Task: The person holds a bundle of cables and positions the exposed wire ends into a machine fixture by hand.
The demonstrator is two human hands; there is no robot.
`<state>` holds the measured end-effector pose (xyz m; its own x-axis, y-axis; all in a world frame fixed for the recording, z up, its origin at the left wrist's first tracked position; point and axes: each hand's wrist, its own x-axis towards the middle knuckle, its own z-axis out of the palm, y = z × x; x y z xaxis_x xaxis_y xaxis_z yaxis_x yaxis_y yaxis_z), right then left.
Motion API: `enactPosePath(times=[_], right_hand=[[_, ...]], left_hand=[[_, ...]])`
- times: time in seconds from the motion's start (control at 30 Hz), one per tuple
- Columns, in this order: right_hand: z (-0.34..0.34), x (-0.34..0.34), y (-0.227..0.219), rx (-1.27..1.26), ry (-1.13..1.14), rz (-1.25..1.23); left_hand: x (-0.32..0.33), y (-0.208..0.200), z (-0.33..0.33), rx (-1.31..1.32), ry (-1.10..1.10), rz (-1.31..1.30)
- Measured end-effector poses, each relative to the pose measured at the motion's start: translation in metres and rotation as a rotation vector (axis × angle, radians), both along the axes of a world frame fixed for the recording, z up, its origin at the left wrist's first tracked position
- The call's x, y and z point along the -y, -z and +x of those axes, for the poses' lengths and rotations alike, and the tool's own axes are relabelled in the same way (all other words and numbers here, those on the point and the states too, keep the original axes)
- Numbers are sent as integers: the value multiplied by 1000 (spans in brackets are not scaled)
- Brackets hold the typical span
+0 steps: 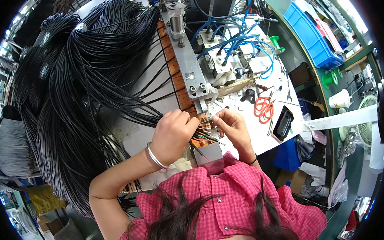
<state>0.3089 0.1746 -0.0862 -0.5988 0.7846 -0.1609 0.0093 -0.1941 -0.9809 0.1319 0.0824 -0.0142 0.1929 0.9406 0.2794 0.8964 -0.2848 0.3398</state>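
Observation:
My left hand point(173, 136), with a white bangle at its wrist, is closed round a bunch of thin black cables point(147, 115). Their stripped ends, with red, green, white and black cores point(206, 134), fan out to the right of its fingers. My right hand point(233, 126) pinches with thumb and forefinger at the tip of one wire, just right of the bunch. Both hands are over the near end of an orange-brown slotted rail point(181, 88), which has single cables laid across it. A metal press bar point(185, 64) stands just beyond my hands.
A large heap of black cables point(95, 55) covers the left of the white table. Blue air hoses point(240, 43) run behind the press. To the right lie a coiled red cord point(264, 109), a black tray-like case point(283, 123) and a blue crate point(310, 35).

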Motion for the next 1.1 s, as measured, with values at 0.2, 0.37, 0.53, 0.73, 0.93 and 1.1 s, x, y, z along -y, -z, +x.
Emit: enactPosePath(times=[0.2, 0.37, 0.53, 0.73, 0.93, 1.1], right_hand=[[4, -11, 4, -17, -138, -182], [4, -8, -3, 110, -106, -164], [-6, 10, -19, 1, 45, 212], [-8, 13, -17, -129, 25, 137], [-1, 11, -19, -81, 73, -15], [3, 8, -20, -143, 45, -75]], left_hand=[[0, 3, 0, -3, 3, -90], [-2, 6, 0, -90, 4, 34], [0, 3, -1, -34, -49, 71], [2, -1, 2, -4, -48, 51], [2, 1, 0, -23, -22, -7], [2, 3, 2, -35, -27, -17]])
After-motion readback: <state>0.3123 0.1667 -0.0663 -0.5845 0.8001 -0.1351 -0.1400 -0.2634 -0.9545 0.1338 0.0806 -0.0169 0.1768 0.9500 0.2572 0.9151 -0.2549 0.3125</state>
